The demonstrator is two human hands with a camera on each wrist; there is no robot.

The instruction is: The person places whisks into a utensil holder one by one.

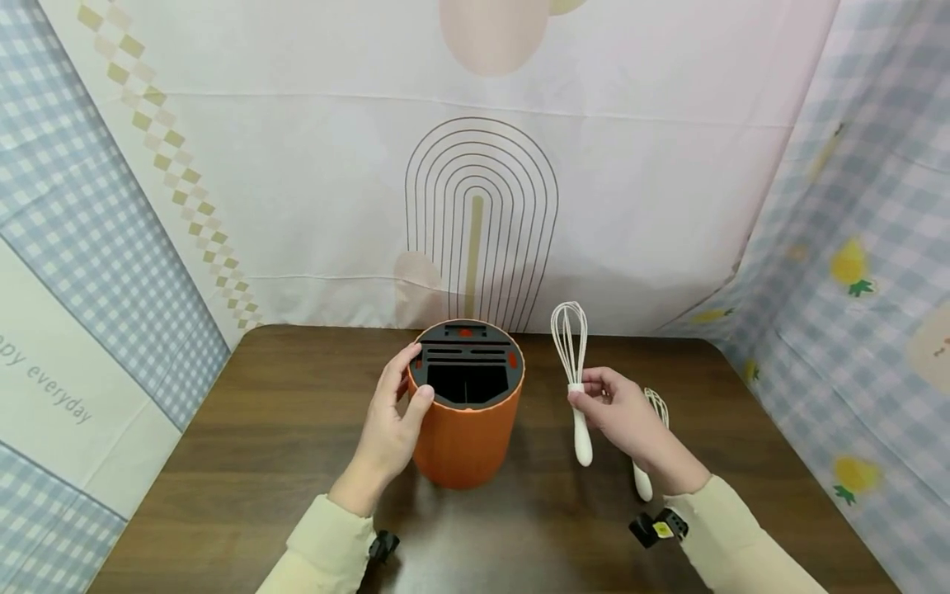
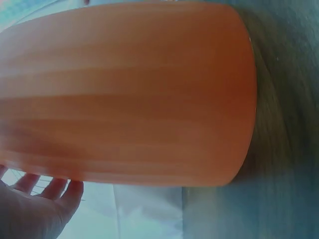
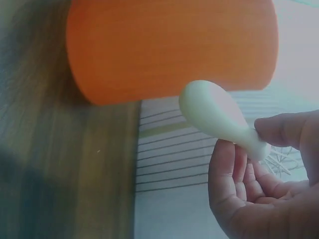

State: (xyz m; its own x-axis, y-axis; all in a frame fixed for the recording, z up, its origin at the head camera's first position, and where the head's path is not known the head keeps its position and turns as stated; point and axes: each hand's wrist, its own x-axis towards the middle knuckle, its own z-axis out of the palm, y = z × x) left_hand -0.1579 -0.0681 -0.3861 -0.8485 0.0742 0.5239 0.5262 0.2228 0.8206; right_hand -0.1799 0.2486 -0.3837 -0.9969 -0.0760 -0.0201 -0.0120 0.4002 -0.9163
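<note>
An orange utensil holder (image 1: 467, 441) with a dark slotted insert (image 1: 467, 385) stands upright on the table. My left hand (image 1: 393, 417) holds its left side near the rim, thumb toward the front; in the left wrist view, fingertips (image 2: 75, 191) touch the ribbed wall. To the right of the holder, my right hand (image 1: 619, 412) pinches a white whisk (image 1: 582, 437) where the handle meets the wires. The whisk's wire loops point up, and its rounded handle end shows large in the right wrist view. A second whisk (image 1: 642, 483) is partly hidden behind the right hand and wrist.
The brown wooden table (image 1: 275, 462) extends around the holder and whisks. A pale printed cloth (image 1: 312, 206) hangs at the table's back edge, with blue checked cloths (image 1: 816, 330) on both sides.
</note>
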